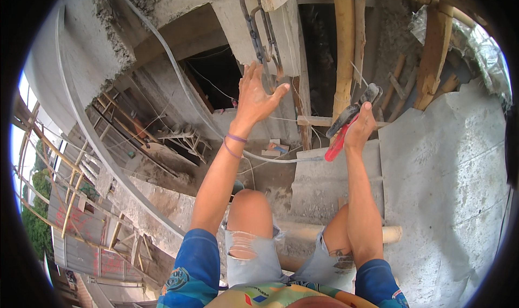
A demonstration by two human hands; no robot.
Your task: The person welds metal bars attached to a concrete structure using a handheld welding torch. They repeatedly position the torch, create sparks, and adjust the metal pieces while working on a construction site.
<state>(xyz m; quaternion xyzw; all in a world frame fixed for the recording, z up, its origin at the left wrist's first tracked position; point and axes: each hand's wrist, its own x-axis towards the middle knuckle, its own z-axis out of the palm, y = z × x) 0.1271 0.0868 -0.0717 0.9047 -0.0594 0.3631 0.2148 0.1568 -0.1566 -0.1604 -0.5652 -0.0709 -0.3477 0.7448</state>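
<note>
Steel loops [261, 29]: bent rebar stirrups hanging against the grey concrete column up at top centre, just above my left hand; thin, dark, rounded at the corners
Scaffold [51, 167]: far left I see bamboo and timber poles, rough and weathered, well below my perch
Cable [178, 75]: pale hose or cable curving down across the concrete, smooth, left of my raised arm
Left hand [258, 94]: up and open, fingers spread apart, fingertips at the lower end of the loops, holding nothing; two thin bands on the wrist
Step in hand: I judge I am reaching for the loops to steady or position them while the tool waits in the other hand
Next move: it calls for closing the left fingers round a loop, then bringing the tool across to it; footing is narrow, so slow reach
Pliers [350, 121]: dark metal head, red handles, angled up to the right
Right hand [359, 129]: fingers wrapped tight round the pliers handles, apart from the loops
Bamboo post [341, 48]: upright, yellowish, smooth, just behind the pliers
Concrete slab [448, 167]: right side, grey, rough and patchy
</note>
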